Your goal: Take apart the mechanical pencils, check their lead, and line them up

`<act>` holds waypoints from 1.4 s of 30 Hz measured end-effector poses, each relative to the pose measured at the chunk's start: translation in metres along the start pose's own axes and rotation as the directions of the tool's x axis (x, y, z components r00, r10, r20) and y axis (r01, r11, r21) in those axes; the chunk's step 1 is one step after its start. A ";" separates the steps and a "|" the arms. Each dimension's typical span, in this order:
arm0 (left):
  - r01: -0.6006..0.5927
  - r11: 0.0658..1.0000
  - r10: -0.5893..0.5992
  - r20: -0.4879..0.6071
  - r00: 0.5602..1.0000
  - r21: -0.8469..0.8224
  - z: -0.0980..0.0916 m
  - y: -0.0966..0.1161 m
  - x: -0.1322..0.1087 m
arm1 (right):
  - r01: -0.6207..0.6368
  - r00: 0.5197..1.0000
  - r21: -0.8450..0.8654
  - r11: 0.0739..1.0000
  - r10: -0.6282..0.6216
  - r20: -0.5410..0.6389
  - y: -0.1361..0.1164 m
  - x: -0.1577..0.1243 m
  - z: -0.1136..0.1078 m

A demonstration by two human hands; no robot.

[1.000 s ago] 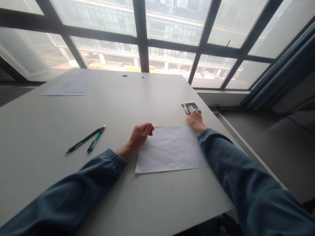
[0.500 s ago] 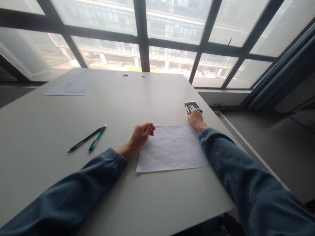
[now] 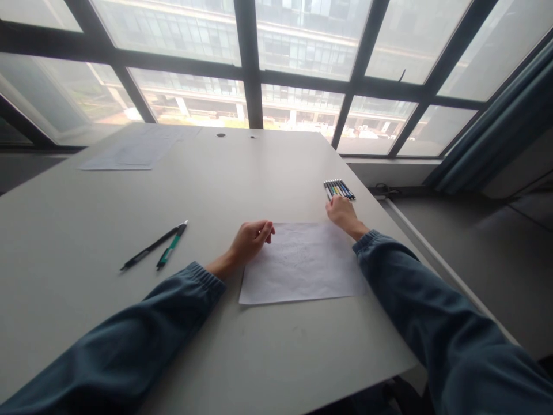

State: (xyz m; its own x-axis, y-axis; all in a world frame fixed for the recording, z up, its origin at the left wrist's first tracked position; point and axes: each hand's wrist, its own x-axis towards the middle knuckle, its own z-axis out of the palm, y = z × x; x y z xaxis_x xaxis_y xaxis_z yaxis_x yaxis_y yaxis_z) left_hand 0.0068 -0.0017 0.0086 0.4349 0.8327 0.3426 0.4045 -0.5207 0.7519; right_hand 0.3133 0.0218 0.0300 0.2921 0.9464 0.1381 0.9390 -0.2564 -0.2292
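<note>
A row of pens (image 3: 339, 187) lies side by side near the table's right edge. At their near ends is my right hand (image 3: 342, 211), back upward and fingers curled. It covers part of the row, and what the fingertips hold is hidden. My left hand (image 3: 254, 237) rests in a loose fist at the upper left corner of a white sheet of paper (image 3: 302, 265), with nothing visible in it. Faint marks show on the sheet. Left of that hand, a black pen (image 3: 149, 249) and a green pen (image 3: 171, 246) lie at an angle, close together at their upper ends.
More white sheets (image 3: 129, 150) lie at the far left of the white table (image 3: 242, 184). A round dark cable hole (image 3: 220, 135) and a small dark item (image 3: 253, 137) are near the far edge. Large windows stand behind, with a blue curtain (image 3: 501, 115) at the right.
My right hand has shifted slightly left and toward me along the near ends of the pens. The left hand stays almost in place; the view has tilted a little.
</note>
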 end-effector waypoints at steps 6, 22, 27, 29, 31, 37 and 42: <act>0.047 0.995 -0.052 0.049 0.997 0.093 0.001 -0.004 0.001 | 0.216 0.964 0.226 0.950 -0.244 0.108 -0.032 -0.050 0.004; 0.191 0.948 -0.202 0.019 0.979 0.255 0.001 -0.001 -0.001 | 0.464 0.882 0.530 0.710 -0.424 -0.204 -0.032 -0.069 0.033; 0.195 0.952 -0.204 0.018 0.979 0.234 0.001 -0.001 -0.002 | 0.454 0.886 0.559 0.694 -0.420 -0.198 -0.032 -0.076 0.025; 0.190 0.955 -0.200 0.019 0.980 0.229 0.001 0.000 -0.002 | 0.439 0.892 0.570 0.695 -0.412 -0.185 -0.032 -0.077 0.023; 0.183 0.956 -0.193 0.020 0.981 0.229 0.001 0.000 -0.002 | 0.429 0.896 0.569 0.701 -0.410 -0.171 -0.032 -0.078 0.023; 0.168 0.948 -0.180 0.021 0.983 0.270 -0.003 0.003 -0.003 | 0.411 0.897 0.565 0.715 -0.427 -0.111 -0.031 -0.076 0.025; 0.206 0.906 -0.229 0.019 0.973 0.369 -0.023 0.004 0.004 | 0.413 0.895 0.574 0.707 -0.430 -0.115 -0.031 -0.074 0.026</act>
State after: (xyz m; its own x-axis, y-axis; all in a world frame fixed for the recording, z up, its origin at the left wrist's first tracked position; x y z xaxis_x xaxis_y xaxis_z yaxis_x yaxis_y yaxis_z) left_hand -0.0083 0.0037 0.0264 0.3464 0.9259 0.1504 0.7528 -0.3701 0.5443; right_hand 0.2576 -0.0355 0.0014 -0.1214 0.9349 0.3334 0.6802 0.3229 -0.6580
